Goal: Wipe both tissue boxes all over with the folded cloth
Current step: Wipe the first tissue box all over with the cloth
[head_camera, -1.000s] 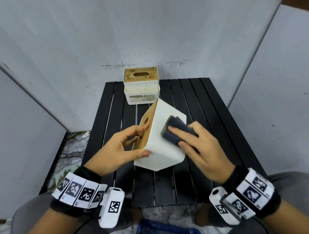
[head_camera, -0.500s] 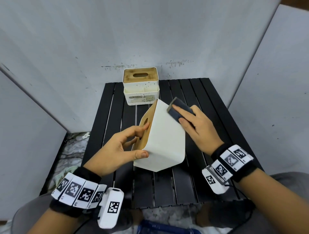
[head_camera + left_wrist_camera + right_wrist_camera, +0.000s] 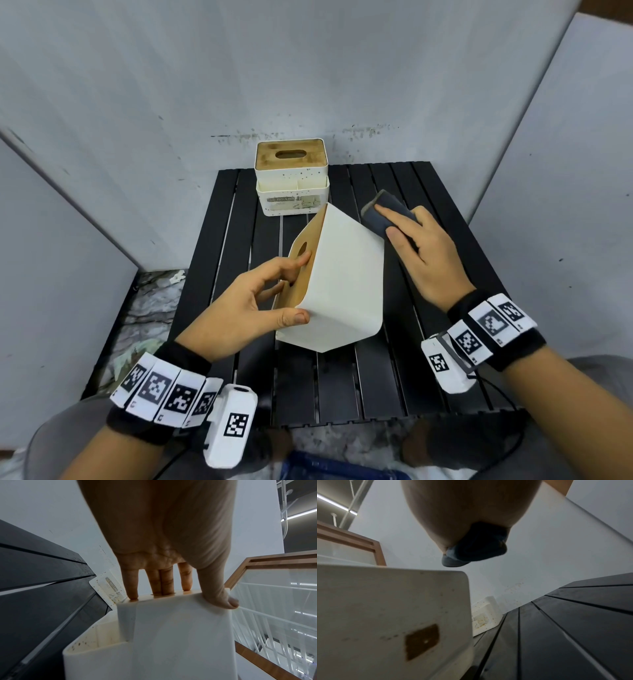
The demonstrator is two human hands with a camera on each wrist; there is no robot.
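On black table, left hand grips tilted tissue box.

Right hand holds dark cloth above white box.

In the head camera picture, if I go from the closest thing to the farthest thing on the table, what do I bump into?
Plain white tissue box, tipped up in the left hand → dark folded cloth under the right hand → speckled tissue box with the wooden lid at the far edge of the black slatted table.
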